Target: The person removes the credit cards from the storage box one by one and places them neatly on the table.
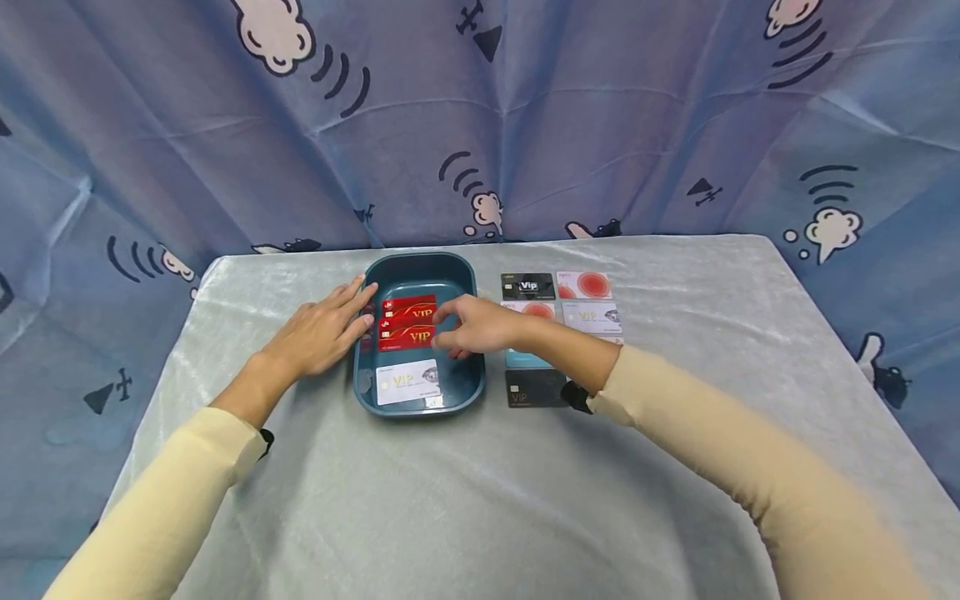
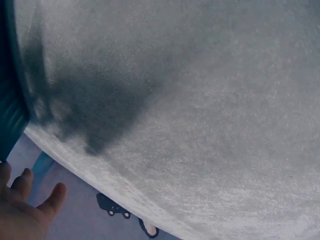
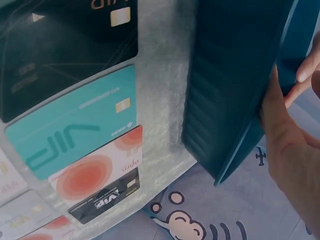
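Red VIP cards [image 1: 406, 337], two of them, lie in the blue plastic tray [image 1: 420, 266], the lower one overlapping or just meeting the upper. Just below them in the tray sits a white VIP card [image 1: 407, 382], slightly tilted. The right-hand grip [image 1: 478, 325] reaches over the tray's right rim, its thumb and forefinger bent at the right edge of the red cards; whether it pinches one cannot be told. The left-hand grip [image 1: 318, 335] is relaxed, fingers extended, resting against the tray's left rim.

Just right of the tray, more cards lie in two columns, partly hidden by the right forearm. Nearer the tray are a black Vip card [image 1: 528, 286], a white card with red circles [image 1: 536, 310], a teal VIP card [image 3: 82, 120] and a dark VIP card [image 1: 534, 389]. Everything rests on a desk [image 1: 420, 508] draped in pale grey cloth, with a blue-purple cartoon curtain [image 1: 585, 158] behind
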`<state>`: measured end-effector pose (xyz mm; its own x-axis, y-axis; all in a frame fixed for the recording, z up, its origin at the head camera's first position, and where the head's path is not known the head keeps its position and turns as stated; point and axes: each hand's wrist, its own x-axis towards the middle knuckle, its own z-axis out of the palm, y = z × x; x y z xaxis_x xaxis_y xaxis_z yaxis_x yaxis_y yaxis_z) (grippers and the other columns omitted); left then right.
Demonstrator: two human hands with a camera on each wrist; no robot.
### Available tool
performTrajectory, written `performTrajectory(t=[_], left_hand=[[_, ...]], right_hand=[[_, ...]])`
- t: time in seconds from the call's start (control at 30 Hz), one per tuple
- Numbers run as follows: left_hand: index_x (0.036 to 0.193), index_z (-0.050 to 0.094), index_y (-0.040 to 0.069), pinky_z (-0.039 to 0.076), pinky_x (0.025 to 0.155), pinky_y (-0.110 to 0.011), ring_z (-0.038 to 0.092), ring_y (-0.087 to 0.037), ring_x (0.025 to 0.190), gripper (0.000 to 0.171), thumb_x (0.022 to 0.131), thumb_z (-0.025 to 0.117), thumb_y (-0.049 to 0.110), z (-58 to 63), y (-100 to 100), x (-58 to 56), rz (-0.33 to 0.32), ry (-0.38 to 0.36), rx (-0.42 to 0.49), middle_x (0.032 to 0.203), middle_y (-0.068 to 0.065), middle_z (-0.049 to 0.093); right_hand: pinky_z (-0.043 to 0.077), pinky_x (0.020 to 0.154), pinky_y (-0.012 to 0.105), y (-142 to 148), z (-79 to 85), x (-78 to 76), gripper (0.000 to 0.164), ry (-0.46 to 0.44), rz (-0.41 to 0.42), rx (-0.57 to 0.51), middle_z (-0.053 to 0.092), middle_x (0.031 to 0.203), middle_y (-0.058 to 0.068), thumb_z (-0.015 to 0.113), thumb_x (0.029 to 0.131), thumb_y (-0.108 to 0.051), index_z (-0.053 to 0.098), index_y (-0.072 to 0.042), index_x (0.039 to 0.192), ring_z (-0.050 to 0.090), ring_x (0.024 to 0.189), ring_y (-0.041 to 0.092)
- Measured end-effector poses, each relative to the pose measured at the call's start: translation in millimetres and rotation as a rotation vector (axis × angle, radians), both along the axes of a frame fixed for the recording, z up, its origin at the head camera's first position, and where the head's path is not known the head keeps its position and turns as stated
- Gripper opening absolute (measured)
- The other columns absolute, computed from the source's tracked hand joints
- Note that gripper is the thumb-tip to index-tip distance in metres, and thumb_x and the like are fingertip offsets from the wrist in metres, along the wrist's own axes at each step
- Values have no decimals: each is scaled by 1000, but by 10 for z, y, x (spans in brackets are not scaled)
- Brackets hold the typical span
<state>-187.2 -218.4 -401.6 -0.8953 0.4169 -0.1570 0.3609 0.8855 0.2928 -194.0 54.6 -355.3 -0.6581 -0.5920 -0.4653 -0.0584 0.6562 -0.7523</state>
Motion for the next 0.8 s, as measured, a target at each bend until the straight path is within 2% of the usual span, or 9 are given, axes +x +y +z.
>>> performTrajectory(t=[0.37, 0.53, 0.8], left_hand=[[160, 22, 15, 27, 109, -67, 20, -38, 149, 59, 107, 38, 39, 2, -7, 5, -15, 14, 1, 166, -9, 13], [160, 24, 16, 27, 109, -67, 21, -37, 149, 60, 107, 39, 40, -20, -1, -6, -4, 21, 4, 166, -9, 14], [160, 24, 17, 27, 110, -67, 20, -37, 149, 60, 107, 39, 40, -28, -1, -14, 2, 30, 0, 166, -8, 14]], right_hand=[[57, 82, 29, -180, -55, 21, 50, -72, 20, 68, 58, 122, 16, 63, 99, -24, 47, 1, 139, 69, 95, 29], [56, 84, 31, -224, -83, 39, 47, -74, 26, 74, 60, 118, 17, 63, 99, -24, 49, 1, 136, 67, 96, 30], [56, 84, 33, -273, -111, 63, 45, -38, 23, 90, 64, 108, 19, 63, 98, -27, 53, -1, 133, 64, 88, 28]])
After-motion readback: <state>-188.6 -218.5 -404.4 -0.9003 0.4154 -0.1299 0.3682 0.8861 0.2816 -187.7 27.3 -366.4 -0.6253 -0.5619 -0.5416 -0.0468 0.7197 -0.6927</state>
